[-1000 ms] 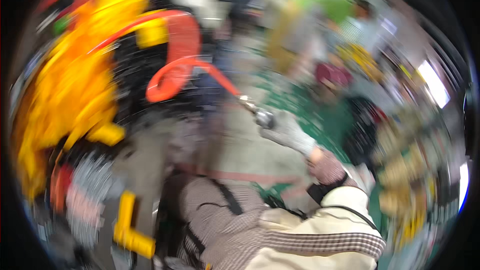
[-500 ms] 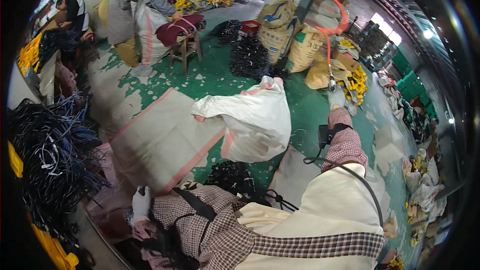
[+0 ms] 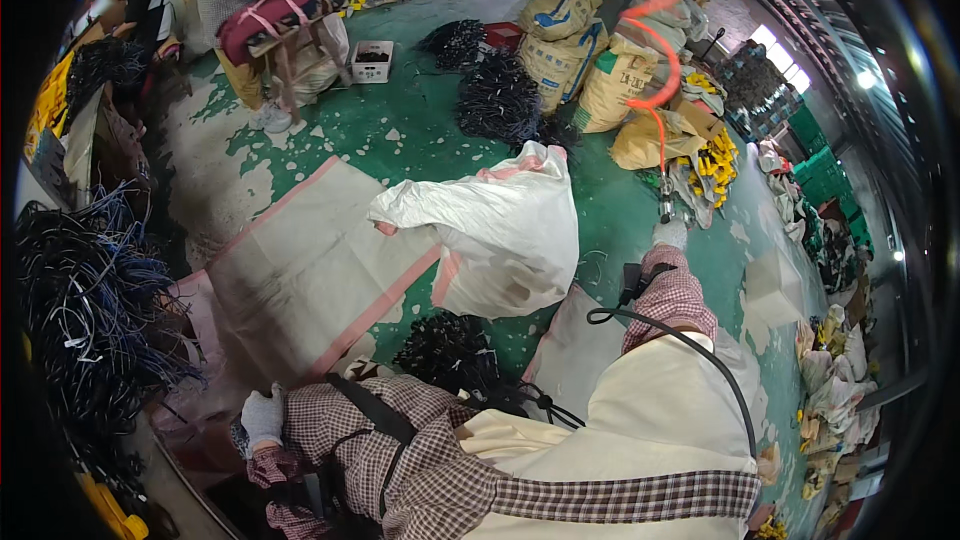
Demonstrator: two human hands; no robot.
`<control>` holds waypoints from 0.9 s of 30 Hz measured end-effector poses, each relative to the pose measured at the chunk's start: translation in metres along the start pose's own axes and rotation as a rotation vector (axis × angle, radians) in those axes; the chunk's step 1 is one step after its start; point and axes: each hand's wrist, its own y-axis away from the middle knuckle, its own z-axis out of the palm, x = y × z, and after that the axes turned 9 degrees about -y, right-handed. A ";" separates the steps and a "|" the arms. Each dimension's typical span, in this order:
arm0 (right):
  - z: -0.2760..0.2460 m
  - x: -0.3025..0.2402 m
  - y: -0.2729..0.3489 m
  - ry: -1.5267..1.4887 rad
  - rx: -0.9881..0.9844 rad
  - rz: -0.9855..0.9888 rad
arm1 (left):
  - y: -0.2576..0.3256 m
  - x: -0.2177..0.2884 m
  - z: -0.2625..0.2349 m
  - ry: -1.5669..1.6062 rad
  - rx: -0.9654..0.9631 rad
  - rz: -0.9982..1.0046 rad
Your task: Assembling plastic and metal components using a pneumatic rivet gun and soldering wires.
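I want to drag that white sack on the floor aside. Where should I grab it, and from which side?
Grip the white sack at its bunched, pink-trimmed mouth, the peak that stands up at its far end. Come from the bare green floor beyond it: the fabric gathers there into a graspable fold, while the body lies broad, slack and smooth.

The worn green floor [image 3: 400, 140] carries a flat white sheet with pink edges [image 3: 310, 270], a bulging white sack [image 3: 500, 230], black cable heaps [image 3: 495, 95] and tan sacks [image 3: 570, 50].
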 end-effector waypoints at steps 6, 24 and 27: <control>0.008 0.000 0.005 -0.100 0.111 0.137 | 0.002 -0.010 0.010 0.035 0.078 0.002; 0.004 0.030 0.013 -0.101 0.158 0.237 | 0.004 -0.008 0.009 0.076 0.099 0.002; 0.003 0.045 0.008 -0.104 0.093 0.216 | 0.004 -0.009 0.009 0.091 0.095 0.006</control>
